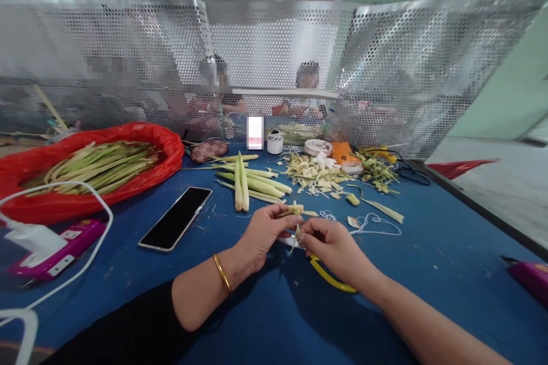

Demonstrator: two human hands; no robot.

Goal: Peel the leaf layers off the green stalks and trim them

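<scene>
Near the middle of the table, my left hand (262, 235) has its thumb and fingers closed on a small piece of pale plant stalk (296, 207) with a knot-like wrap around it. My right hand (327, 244) pinches a thin green leaf strip (298, 235) that hangs just below that piece. The two hands almost touch. Under them lie scissors with a yellow handle (331, 278), blades partly hidden. White string (377, 226) lies loosely coiled to the right. Behind my hands are several long pale green stalks (261, 183), with a split one (241, 185) lying across them.
A black phone (176, 219) and a purple power strip (60, 251) lie left, before a red bag (171, 145) of leaves. Plant scraps (314, 174), a tape roll (318, 147) and a white jar (274, 142) stand behind. A perforated metal screen (278, 40) separates me from other people.
</scene>
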